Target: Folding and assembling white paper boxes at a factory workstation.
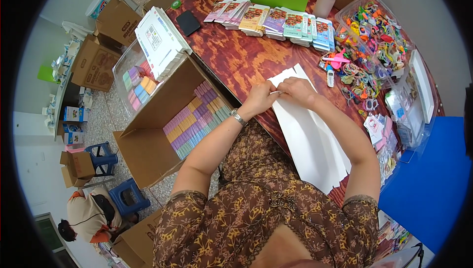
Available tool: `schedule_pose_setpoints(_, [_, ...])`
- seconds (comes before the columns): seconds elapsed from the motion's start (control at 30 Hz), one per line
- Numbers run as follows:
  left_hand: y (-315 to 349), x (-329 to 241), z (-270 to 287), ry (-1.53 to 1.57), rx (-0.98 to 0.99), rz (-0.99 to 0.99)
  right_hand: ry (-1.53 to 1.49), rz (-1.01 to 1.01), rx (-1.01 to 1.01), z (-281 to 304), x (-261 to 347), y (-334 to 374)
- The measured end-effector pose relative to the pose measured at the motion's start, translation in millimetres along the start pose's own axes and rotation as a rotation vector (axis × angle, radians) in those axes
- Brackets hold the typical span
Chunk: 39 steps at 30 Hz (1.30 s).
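Note:
A long white cardboard sheet [310, 140] lies in front of me, reaching over the table edge toward my lap, with more white layers along its right side. My left hand [261, 99] is closed at its upper left edge, thumb and fingers pinched together. Beside it, my right hand [297, 92] bends over the same upper part with its fingers curled in. The fingertips of both hands nearly meet on the edge of the card. What lies under the right fingers is partly hidden.
An open cardboard box [152, 120] of pastel packets stands at left, near white flat boxes [157, 44]. Colourful card packs [253, 19] line the table's back. At right sit a clear bin of small toys [379, 36] and a glue bottle [330, 76]. Another person [91, 214] is lower left.

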<state>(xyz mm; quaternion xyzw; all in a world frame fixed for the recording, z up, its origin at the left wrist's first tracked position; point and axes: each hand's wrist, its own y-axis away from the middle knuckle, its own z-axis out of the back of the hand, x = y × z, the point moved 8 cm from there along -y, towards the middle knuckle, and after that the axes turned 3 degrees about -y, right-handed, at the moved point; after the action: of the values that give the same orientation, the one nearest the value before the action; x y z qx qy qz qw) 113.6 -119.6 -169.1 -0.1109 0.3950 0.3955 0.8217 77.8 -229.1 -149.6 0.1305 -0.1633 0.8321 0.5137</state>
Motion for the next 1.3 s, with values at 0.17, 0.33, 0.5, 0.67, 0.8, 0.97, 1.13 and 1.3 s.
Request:
schedule_pose_setpoints(0.17, [7.0, -7.4, 2.3, 0.017, -0.104, -0.08, -0.273, 0.066, 0.079, 4.2, -7.8, -4.6])
schedule_pose_setpoints(0.33, [8.7, -22.7, 8.2, -0.099, -0.077, -0.082, -0.103, -0.062, 0.159, 2.2, -0.5, -6.6])
schedule_pose_setpoints(0.5, [9.5, -26.0, 2.7, -0.278, -0.176, -0.18, -0.02, -0.063, 0.121, 3.1, 6.7, -8.4])
schedule_pose_setpoints(0.67, [12.1, -23.6, 3.8, -0.268, -0.201, -0.159, -0.103, -0.035, 0.072, 9.9, -6.7, -4.1])
schedule_pose_setpoints(0.8, [6.8, -19.7, 5.9, -0.212, -0.144, -0.14, 0.087, -0.011, 0.174, 7.6, -8.0, -5.6])
schedule_pose_setpoints(0.97, [6.8, -23.9, 9.0, -0.231, -0.136, -0.231, 0.12, -0.039, 0.199, 7.1, -4.2, -4.0])
schedule_pose_setpoints(1.13, [5.3, -22.5, 4.3, -0.383, -0.161, -0.213, 0.229, -0.039, 0.221, 4.2, 3.5, -5.8])
schedule_pose_setpoints(1.3, [-2.8, -27.4, -0.9, -0.365, -0.118, -0.254, 0.175, -0.009, 0.207, 6.9, -4.7, -6.4])
